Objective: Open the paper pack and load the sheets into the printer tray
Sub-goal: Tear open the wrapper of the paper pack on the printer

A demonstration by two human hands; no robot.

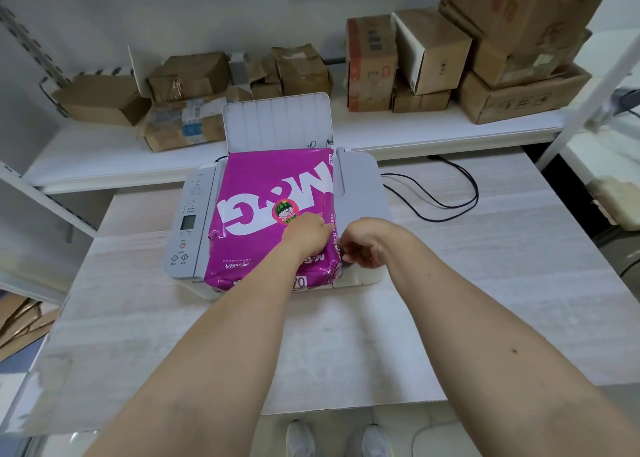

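Pack – magenta wrapper, big white lettering, round sticker mid-face, wrapper crumpled and torn at the near-left corner – lies flat on top of the printer, which sits on the worktop. Left hand presses on the pack's near-right top. Right hand pinches wrapper at the right edge. Rear tray up.
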